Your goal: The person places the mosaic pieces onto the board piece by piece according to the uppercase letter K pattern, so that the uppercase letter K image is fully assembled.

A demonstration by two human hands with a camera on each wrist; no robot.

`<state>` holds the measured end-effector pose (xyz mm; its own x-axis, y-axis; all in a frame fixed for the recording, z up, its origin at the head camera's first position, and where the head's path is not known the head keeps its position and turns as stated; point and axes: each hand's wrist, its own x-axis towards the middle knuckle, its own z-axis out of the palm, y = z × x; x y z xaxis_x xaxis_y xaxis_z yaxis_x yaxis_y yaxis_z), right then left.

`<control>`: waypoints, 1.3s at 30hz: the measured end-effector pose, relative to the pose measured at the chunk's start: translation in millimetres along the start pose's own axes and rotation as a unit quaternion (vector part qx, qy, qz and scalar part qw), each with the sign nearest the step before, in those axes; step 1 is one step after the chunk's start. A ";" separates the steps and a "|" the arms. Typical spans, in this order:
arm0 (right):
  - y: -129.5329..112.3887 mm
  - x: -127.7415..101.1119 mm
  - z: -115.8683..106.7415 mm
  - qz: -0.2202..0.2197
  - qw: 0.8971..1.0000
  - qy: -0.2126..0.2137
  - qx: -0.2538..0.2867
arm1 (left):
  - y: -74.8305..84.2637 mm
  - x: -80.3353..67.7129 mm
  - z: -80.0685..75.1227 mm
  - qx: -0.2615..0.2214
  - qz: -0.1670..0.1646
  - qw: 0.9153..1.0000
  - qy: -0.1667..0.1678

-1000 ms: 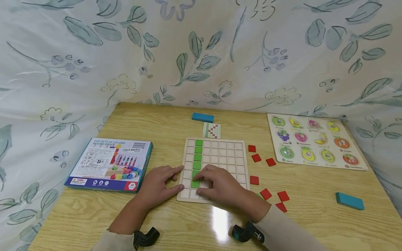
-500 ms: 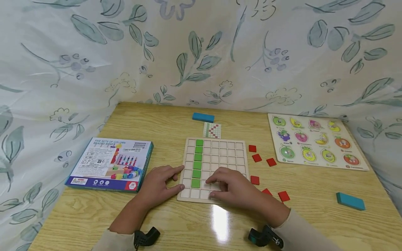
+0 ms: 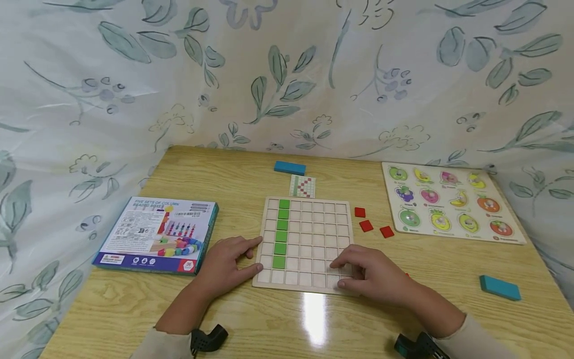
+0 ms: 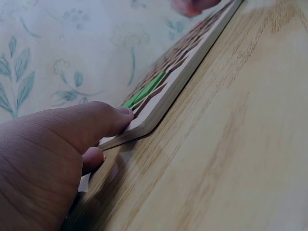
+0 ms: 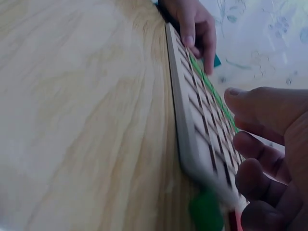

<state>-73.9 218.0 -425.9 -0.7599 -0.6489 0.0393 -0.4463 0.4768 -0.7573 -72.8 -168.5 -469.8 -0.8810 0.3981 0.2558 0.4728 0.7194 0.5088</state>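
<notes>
A wooden grid board (image 3: 305, 224) lies on the table, with a column of several green square tiles (image 3: 280, 237) set in its second column from the left. My left hand (image 3: 228, 262) rests at the board's left edge; in the left wrist view its thumb (image 4: 113, 119) touches the board near a corner. Over the board's lower right part is my right hand (image 3: 376, 274), fingers loosely bent, nothing visible between them. Red square tiles (image 3: 365, 226) lie right of the board. In the right wrist view, a blurred green piece (image 5: 206, 211) shows by the board's corner.
A small pattern card (image 3: 302, 186) lies behind the board, with a blue block (image 3: 290, 167) behind it. A boxed bead set (image 3: 157, 234) is at left. At right are a fruit puzzle board (image 3: 448, 199) and another blue block (image 3: 500, 287).
My right hand has left the lowest green tile and moved right across the board, now covering most of the nearer loose tiles. The left hand has stayed in place.
</notes>
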 end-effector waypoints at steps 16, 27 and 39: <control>20.1 -45.8 -18.2 0.049 0.999 -0.005 -0.004 | -0.2 -1.8 -1.1 0.000 -0.008 1.000 -0.003; 22.9 -49.4 -22.8 0.071 0.997 -0.011 -0.028 | 1.3 -1.3 -1.7 -0.005 -0.008 1.000 -0.005; 23.6 -47.9 -23.0 0.056 0.996 -0.019 -0.062 | 2.2 -0.2 -2.0 -0.002 -0.011 1.000 -0.008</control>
<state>-58.9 274.0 -430.7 -0.7913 -0.6076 -0.0675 -0.4161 0.6161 -0.6688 -71.6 -168.2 -467.1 -0.8911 0.3902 0.2318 0.4526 0.7266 0.5169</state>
